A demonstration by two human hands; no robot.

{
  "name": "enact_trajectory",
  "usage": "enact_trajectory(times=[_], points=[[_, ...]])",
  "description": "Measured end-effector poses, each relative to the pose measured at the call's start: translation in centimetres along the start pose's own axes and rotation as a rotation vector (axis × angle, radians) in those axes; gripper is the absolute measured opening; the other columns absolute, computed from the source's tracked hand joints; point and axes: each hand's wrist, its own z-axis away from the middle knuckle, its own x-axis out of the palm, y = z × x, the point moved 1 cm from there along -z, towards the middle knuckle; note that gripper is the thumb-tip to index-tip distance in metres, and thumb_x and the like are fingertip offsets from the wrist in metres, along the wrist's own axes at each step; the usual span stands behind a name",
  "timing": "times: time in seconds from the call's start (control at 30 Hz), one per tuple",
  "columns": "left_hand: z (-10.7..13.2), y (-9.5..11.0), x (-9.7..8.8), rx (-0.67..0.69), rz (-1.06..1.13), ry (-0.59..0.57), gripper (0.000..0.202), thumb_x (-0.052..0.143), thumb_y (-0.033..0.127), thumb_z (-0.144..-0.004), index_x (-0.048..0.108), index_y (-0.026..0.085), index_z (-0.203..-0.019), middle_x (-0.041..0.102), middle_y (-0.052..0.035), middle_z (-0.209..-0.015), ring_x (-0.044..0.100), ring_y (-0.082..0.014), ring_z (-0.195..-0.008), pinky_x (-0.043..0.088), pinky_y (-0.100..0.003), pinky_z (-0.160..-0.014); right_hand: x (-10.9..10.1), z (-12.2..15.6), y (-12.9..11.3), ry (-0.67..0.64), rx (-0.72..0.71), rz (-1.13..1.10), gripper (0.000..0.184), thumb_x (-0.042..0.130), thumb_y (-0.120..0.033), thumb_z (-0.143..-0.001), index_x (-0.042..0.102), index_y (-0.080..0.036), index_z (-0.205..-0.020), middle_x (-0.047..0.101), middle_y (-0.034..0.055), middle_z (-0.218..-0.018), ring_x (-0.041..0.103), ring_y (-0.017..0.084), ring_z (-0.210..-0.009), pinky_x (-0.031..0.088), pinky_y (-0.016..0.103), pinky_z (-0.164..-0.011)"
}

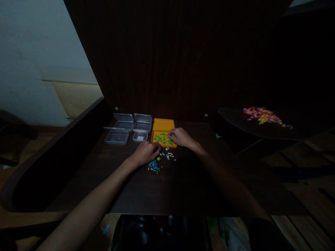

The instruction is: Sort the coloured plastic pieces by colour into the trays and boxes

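Over the right side of an orange-yellow box (163, 123) with its lid folded back, my right hand (180, 137) has its fingers pinched together; anything in them is too small to make out. Several small green pieces (163, 139) lie spread in the box. My left hand (148, 152) rests on the table just in front of the box, fingers curled closed, their tips beside the loose pieces. White and light-blue small pieces (169, 156) are scattered right of it. A pile of mostly blue small pieces (153, 165), mixed with green and yellow ones, lies nearer me.
Several clear plastic boxes (116, 137) with raised lids stand left of the orange box. A dark upright panel (167, 62) closes the table's back. At the right, a heap of pink and yellow pieces (263, 115) sits on a separate dark surface. A raised side board (60, 150) borders the left.
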Motion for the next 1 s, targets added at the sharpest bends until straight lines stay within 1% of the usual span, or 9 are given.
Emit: enact_trajectory(times=[0.17, 0.33, 0.47, 0.7, 0.87, 1.0], points=[[-0.1, 0.0, 0.1, -0.014, 0.019, -0.005, 0.024, 0.051, 0.023, -0.087, 0.073, 0.018, -0.097, 0.071, -0.0048, -0.069, 0.064, -0.0178, -0.061, 0.041, -0.024, -0.060, -0.1, -0.1, 0.4, 0.014, -0.024, -0.011, 0.023, 0.054, -0.021, -0.092, 0.076, -0.014, -0.095, 0.073, 0.0081, -0.089, 0.063, 0.015, -0.075, 0.037, 0.023, -0.064], [-0.1, -0.2, 0.1, -0.008, 0.036, -0.011, 0.023, 0.052, 0.022, -0.085, 0.074, 0.019, -0.092, 0.070, -0.0043, -0.067, 0.063, -0.0181, -0.059, 0.039, -0.025, -0.058, 0.1, -0.1, 0.4, 0.011, -0.066, -0.030, 0.022, 0.059, -0.015, -0.084, 0.078, -0.017, -0.095, 0.074, 0.0049, -0.086, 0.063, 0.015, -0.076, 0.038, 0.022, -0.065], [-0.1, -0.1, 0.0, -0.010, 0.056, -0.013, 0.024, 0.051, 0.023, -0.086, 0.074, 0.019, -0.092, 0.070, -0.0045, -0.067, 0.061, -0.0179, -0.058, 0.039, -0.025, -0.058, 0.0, 0.1, 0.2, 0.013, -0.074, -0.028, 0.026, 0.058, -0.014, -0.081, 0.079, -0.019, -0.096, 0.074, 0.0042, -0.085, 0.063, 0.015, -0.075, 0.037, 0.023, -0.065], [-0.1, -0.1, -0.1, -0.015, 0.127, -0.015, 0.022, 0.053, 0.019, -0.082, 0.074, 0.018, -0.090, 0.067, -0.0016, -0.064, 0.058, -0.0145, -0.055, 0.038, -0.023, -0.057, -1.6, 0.3, -0.2, 0.025, -0.108, -0.033, 0.029, 0.056, -0.011, -0.081, 0.078, -0.017, -0.099, 0.073, 0.0044, -0.086, 0.060, 0.014, -0.073, 0.036, 0.023, -0.065], [-0.2, -0.4, -0.2, -0.011, 0.214, -0.036, 0.018, 0.056, 0.017, -0.078, 0.073, 0.018, -0.084, 0.063, 0.0013, -0.059, 0.056, -0.0122, -0.053, 0.037, -0.021, -0.053, -2.9, 1.0, -1.4, -0.039, -0.177, -0.028, 0.026, 0.056, -0.016, -0.084, 0.078, -0.017, -0.099, 0.073, 0.0046, -0.085, 0.059, 0.015, -0.073, 0.035, 0.024, -0.065], [-0.3, -0.6, -0.2, -0.018, 0.280, -0.052, 0.016, 0.058, 0.017, -0.075, 0.073, 0.016, -0.079, 0.062, 0.0018, -0.059, 0.054, -0.0109, -0.053, 0.036, -0.019, -0.052, -3.5, 1.8, -2.4, -0.104, -0.229, -0.041, 0.026, 0.055, -0.015, -0.085, 0.077, -0.018, -0.098, 0.073, 0.0050, -0.088, 0.060, 0.015, -0.074, 0.035, 0.024, -0.065]])
